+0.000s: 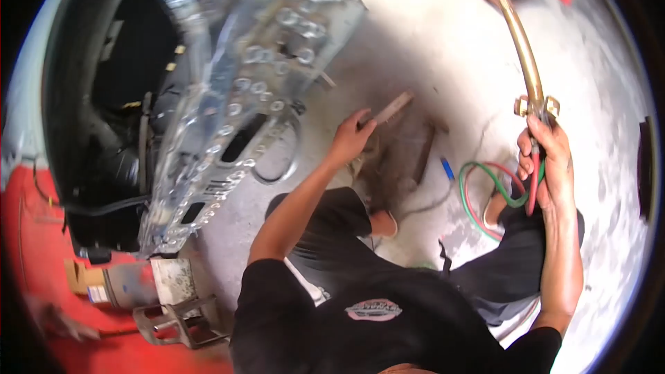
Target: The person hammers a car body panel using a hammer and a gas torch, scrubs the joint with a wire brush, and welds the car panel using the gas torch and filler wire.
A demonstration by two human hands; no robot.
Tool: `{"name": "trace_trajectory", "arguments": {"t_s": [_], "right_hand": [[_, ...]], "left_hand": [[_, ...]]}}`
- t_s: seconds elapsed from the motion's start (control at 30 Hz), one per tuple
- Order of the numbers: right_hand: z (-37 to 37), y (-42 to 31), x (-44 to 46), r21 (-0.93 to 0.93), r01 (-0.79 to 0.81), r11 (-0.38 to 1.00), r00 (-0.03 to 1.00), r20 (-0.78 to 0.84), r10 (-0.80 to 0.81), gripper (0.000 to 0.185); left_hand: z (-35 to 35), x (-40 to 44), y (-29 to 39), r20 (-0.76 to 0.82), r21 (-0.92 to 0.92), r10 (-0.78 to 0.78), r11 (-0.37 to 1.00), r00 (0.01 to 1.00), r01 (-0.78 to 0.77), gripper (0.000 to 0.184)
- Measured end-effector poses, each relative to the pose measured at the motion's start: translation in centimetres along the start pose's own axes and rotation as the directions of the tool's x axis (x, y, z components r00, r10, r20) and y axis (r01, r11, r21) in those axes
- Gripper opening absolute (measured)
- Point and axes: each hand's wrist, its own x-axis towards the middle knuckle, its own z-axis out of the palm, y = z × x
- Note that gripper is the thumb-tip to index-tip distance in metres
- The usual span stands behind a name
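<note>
You wear a black, short-sleeved cloth T-shirt (429, 336) with a pale oval emblem (373, 309) printed on it, its rim pinkish and its middle crossed by a dark design with lettering too blurred to read. To the left of the emblem, your loose black left sleeve (273, 291) ends around the elbow; well to its right, the matching right sleeve (537, 353) leaves your forearm bare. Beyond the emblem spread your dark, roomy cloth trousers (325, 228), softly creased, with some ankle exposed. Farther out from the emblem, your left hand (351, 140) and right hand (547, 156) are both bare.
</note>
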Motion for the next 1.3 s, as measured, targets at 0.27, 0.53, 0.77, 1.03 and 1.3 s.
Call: {"name": "trace_trajectory", "arguments": {"t_s": [0.27,0.53,0.77,1.03,1.3], "right_hand": [[-0.1,-0.4,-1.3,0.001,0.063,0.998,0.998,0.016,-0.063,0.038],[1.0,1.0,-0.1,0.126,0.062,0.990,0.998,0.024,-0.066,0.034],[0.1,-0.4,-0.4,0.114,0.098,0.989,0.990,0.087,-0.108,0.039],[-1.1,-0.5,-2.2,0.189,0.077,0.979,0.991,0.090,-0.095,0.041],[-1.2,0.1,-1.7,0.211,0.115,0.971,0.990,0.053,-0.128,0.041]], "left_hand": [[-21.1,-13.8,17.1,-0.430,0.718,0.574,0.685,0.697,-0.122,0.035],[-24.6,4.0,25.7,-0.006,0.977,0.790,0.136,0.613,-0.166,0.025],[-27.2,-6.7,24.7,-0.002,0.997,0.591,0.065,0.807,-0.045,0.037],[-26.1,-7.1,22.0,-0.108,0.989,0.629,0.149,0.770,0.016,0.044],[-27.8,-3.9,31.5,0.100,0.943,0.487,-0.325,0.868,0.074,0.054]]}}
